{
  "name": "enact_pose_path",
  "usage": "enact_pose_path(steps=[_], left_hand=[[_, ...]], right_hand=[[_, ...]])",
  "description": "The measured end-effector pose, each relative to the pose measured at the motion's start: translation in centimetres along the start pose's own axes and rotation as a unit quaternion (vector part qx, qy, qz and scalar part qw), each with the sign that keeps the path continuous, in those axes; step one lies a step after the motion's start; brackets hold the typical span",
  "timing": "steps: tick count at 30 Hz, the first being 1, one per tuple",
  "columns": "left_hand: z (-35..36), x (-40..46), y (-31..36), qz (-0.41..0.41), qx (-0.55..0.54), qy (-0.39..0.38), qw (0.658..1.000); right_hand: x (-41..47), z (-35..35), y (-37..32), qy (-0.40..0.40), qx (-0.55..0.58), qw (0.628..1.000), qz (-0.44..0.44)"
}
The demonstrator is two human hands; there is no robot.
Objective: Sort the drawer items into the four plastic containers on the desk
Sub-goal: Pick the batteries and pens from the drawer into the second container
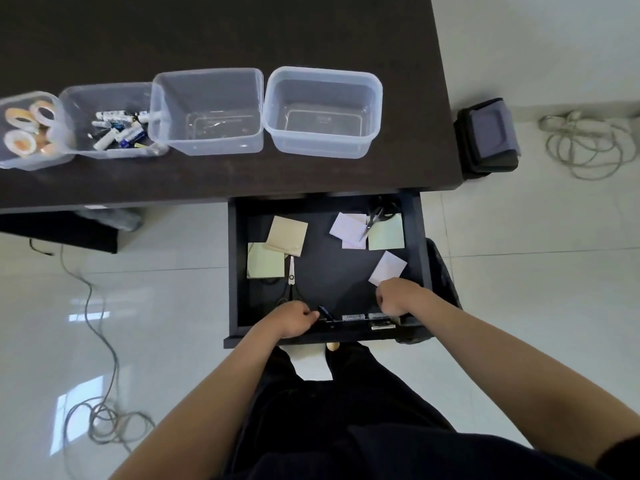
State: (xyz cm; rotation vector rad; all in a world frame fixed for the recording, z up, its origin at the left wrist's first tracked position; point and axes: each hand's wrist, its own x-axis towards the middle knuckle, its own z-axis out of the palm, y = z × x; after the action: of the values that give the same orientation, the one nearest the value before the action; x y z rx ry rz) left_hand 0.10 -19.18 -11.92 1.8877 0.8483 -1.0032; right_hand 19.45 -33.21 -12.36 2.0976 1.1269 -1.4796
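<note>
I saw notepads (385,232) and two pairs of scissors (291,271) lying in the open drawer (233,265) under the surface's (242,174) near edge. My left hand (290,319) and right hand (398,299) were at the drawer's near edge, fingers curled; I couldn't tell what they gripped. Four containers (322,112) lined the surface, the left two holding tape rolls (21,129) and batteries (119,129).
</note>
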Motion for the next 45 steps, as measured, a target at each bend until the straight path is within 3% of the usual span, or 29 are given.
enact_pose_path(steps=[5, 12, 15, 17, 21, 26, 36, 45], left_hand=[[0.7, 0.6, 0.8, 0.016, -0.031, -0.016, 0.999], [1.4, 1.6, 0.4, 0.029, -0.091, 0.035, 0.995], [1.6, 2.4, 0.3, 0.071, -0.031, 0.124, 0.989], [1.6, 2.5, 0.6, 0.087, 0.006, 0.126, 0.988], [1.5, 2.9, 1.0, 0.096, 0.09, 0.06, 0.989], [1.2, 3.3, 1.6, 0.084, 0.141, -0.047, 0.985], [0.8, 3.8, 1.7, 0.099, 0.153, -0.022, 0.983], [1.2, 4.2, 1.7, 0.108, 0.139, -0.003, 0.984]], right_hand=[[0.3, 1.0, 0.2, 0.008, 0.022, 1.0, -0.005], [0.7, 1.8, 0.8, 0.032, 0.066, 0.997, -0.032], [0.4, 1.8, 0.4, 0.096, 0.034, 0.994, -0.033], [0.5, 1.9, -0.3, 0.142, 0.033, 0.988, -0.05], [1.1, 2.4, -1.6, 0.071, 0.122, 0.986, -0.084], [1.7, 2.4, -2.3, -0.008, 0.095, 0.992, -0.087], [2.5, 3.1, -3.6, -0.018, 0.146, 0.987, -0.063], [2.1, 2.5, -4.8, -0.034, 0.085, 0.994, -0.061]])
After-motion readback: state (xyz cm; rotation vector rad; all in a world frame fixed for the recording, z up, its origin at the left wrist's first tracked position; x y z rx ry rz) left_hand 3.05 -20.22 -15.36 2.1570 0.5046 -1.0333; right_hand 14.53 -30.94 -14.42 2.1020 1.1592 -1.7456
